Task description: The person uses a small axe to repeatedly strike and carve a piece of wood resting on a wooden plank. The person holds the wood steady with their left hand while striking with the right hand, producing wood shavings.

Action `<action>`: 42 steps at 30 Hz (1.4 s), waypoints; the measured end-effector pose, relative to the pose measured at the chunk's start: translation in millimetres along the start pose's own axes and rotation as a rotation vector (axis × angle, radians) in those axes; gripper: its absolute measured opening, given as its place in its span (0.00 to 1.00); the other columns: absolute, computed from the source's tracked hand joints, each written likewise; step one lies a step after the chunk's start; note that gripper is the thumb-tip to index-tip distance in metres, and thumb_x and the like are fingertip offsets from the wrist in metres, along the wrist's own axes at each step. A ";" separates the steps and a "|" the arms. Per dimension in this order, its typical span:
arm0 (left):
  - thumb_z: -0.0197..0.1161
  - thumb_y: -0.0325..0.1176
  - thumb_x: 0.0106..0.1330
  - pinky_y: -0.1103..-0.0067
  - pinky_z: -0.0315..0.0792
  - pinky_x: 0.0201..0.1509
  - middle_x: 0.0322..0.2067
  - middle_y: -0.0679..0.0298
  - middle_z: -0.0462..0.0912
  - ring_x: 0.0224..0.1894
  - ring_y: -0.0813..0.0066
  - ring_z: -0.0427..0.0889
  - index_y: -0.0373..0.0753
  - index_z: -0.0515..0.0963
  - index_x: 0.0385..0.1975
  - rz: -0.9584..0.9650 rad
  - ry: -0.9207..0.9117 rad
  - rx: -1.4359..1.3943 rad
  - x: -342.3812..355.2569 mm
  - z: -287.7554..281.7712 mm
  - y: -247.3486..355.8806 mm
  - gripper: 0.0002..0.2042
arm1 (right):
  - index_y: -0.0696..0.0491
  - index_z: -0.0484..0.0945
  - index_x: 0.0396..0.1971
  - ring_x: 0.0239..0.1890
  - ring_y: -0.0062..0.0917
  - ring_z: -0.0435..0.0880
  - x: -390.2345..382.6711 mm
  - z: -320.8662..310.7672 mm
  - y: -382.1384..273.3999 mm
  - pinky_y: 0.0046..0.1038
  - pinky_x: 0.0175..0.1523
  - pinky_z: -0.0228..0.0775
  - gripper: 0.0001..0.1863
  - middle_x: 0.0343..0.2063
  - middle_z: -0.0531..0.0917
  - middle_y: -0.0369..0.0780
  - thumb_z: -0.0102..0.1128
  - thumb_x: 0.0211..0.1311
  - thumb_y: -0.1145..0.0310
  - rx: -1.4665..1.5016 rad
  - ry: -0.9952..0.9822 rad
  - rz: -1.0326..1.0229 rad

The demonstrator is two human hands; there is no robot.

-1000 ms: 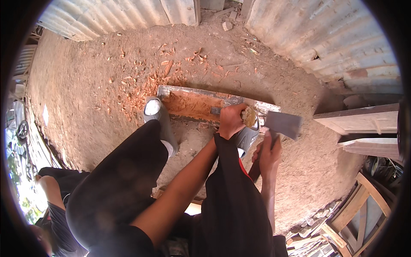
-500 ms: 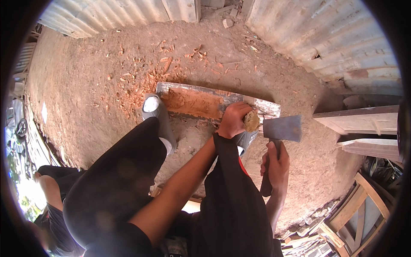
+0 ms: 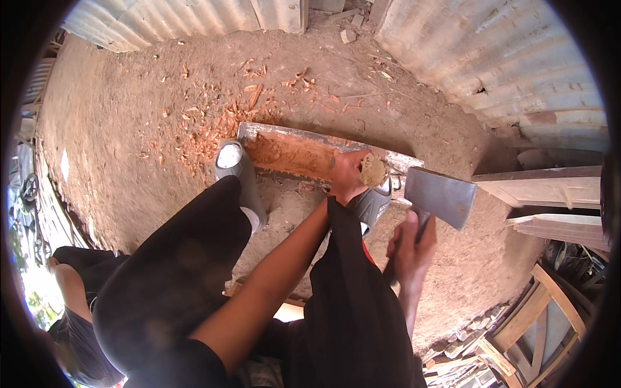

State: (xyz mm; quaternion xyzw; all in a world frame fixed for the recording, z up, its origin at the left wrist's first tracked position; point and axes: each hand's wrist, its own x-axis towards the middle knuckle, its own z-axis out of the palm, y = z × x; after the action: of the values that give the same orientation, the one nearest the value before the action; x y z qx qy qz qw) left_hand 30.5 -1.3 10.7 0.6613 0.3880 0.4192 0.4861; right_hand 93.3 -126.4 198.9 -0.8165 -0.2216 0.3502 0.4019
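Observation:
My left hand [image 3: 347,173] is closed around a tool whose round, frayed, yellowish wooden end [image 3: 373,171] faces up; its lower part is hidden. It is over the right part of a long wooden block [image 3: 291,155], which has a hollowed reddish-orange face and worn grey-white edges. Right of it, my right hand [image 3: 414,249], slightly blurred, grips the dark handle of a hatchet. The broad grey hatchet head [image 3: 441,196] is raised beside the yellowish end, apart from it. My feet in grey shoes [image 3: 242,184] are against the block's near side.
Orange wood chips [image 3: 217,123] lie scattered on the dirt floor beyond and left of the block. Corrugated metal sheets [image 3: 511,58] stand at the back. Wooden panels [image 3: 550,187] and a wooden frame [image 3: 543,323] are at right. Another person [image 3: 77,317] is at lower left.
The hatchet head has shifted right and tilted, its right end now lower, away from the yellowish end. My left hand and its tool have moved slightly left and tilted.

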 end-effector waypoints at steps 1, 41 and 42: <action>0.78 0.31 0.50 0.72 0.76 0.31 0.25 0.56 0.85 0.27 0.60 0.87 0.36 0.82 0.28 0.007 0.027 -0.051 0.8 -1.8 -2.7 0.11 | 0.57 0.72 0.42 0.14 0.16 0.71 5.1 11.2 6.3 0.23 0.18 0.64 0.14 0.17 0.72 0.34 0.51 0.83 0.60 -0.019 0.036 -0.036; 0.77 0.36 0.52 0.68 0.77 0.33 0.27 0.52 0.86 0.30 0.53 0.87 0.40 0.86 0.35 -0.010 -0.068 0.136 -4.8 6.4 -21.6 0.13 | 0.62 0.75 0.48 0.14 0.18 0.73 24.5 -15.5 -7.4 0.27 0.18 0.64 0.17 0.15 0.74 0.35 0.55 0.81 0.60 -0.044 -0.194 0.151; 0.77 0.36 0.52 0.68 0.77 0.33 0.27 0.52 0.86 0.30 0.53 0.87 0.41 0.86 0.35 -0.016 -0.071 0.126 -4.0 7.9 -18.0 0.13 | 0.62 0.76 0.49 0.14 0.18 0.73 21.4 -13.3 -3.5 0.26 0.18 0.63 0.17 0.15 0.74 0.36 0.53 0.82 0.60 0.029 -0.100 0.086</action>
State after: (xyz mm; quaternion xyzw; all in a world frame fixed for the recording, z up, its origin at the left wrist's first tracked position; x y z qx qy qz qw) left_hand 34.6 -3.4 -8.8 0.7020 0.4013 0.3665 0.4603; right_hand 117.0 -117.3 199.0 -0.8008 -0.2013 0.4107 0.3865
